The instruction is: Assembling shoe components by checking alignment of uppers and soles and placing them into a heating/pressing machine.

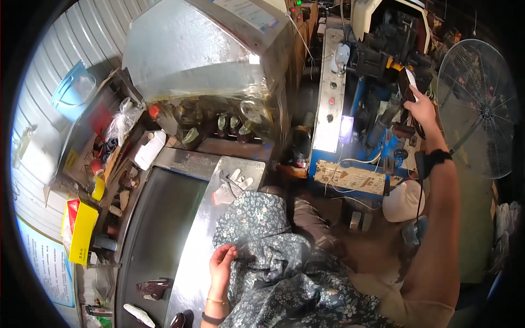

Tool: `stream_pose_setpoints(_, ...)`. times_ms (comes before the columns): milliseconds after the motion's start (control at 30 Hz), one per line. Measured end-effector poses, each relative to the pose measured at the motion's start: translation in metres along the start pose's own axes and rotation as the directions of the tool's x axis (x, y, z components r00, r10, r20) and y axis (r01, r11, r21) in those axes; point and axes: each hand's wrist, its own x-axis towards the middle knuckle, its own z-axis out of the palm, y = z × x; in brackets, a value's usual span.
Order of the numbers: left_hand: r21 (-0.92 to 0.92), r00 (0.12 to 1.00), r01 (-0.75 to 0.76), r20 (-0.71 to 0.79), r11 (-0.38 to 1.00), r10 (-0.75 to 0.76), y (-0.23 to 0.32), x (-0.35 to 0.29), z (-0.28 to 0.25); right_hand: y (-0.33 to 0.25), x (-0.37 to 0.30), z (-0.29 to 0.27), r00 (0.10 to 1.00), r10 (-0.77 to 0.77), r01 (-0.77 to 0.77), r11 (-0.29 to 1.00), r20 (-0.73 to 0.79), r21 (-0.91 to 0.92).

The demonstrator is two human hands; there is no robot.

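At the machine on the far right, my right hand (423, 111) grips a dark shoe (405, 83) whose white underside shows. The shoe is next to the black and yellow head of the machine (383, 60). My left hand (222, 264) hangs low over the floral apron (262, 229) in my lap, fingers curled and thumb against them. Whether anything lies between those fingertips I cannot make out. Beside it is the metal ledge of a dark conveyor belt (158, 218), with a maroon shoe (155, 288) and a white-soled piece (138, 315) on the belt.
A grey-and-white work glove (232, 187) lies on the metal ledge. Several dark shoes stand under the metal hood (191, 49). A large fan (485, 111) is at the right, a white rounded seat-like object (403, 200) below the machine. The cluttered shelf (104, 164) lines the left wall.
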Motion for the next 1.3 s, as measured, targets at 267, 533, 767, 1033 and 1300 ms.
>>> stream_pose_setpoints(267,0.088,0.98,0.057,0.184,0.995,-0.072,-0.012,-0.004,0.022,-0.002,0.023,-0.006,0.946,-0.121,0.168,0.976,0.302,-0.137)
stream_pose_setpoints(533,0.11,0.979,0.041,0.196,0.993,-0.062,-0.013,-0.004,0.039,-0.014,-0.025,0.037,0.983,-0.087,0.146,0.909,0.165,-0.391)
stream_pose_setpoints(767,0.129,0.973,0.043,0.219,0.991,-0.071,-0.016,-0.006,0.038,0.001,-0.022,0.035,0.992,-0.087,0.113,0.927,0.09,-0.358)
stream_pose_setpoints(1033,0.324,0.999,-0.054,0.025,0.945,0.049,-0.038,-0.004,-0.014,-0.038,0.015,0.061,0.925,-0.368,0.373,0.927,0.095,-0.033)
stream_pose_setpoints(1300,0.644,0.674,0.246,-0.651,0.725,0.349,-0.042,0.028,-0.144,0.118,0.191,0.062,0.866,-0.466,0.494,0.854,0.182,-0.16)
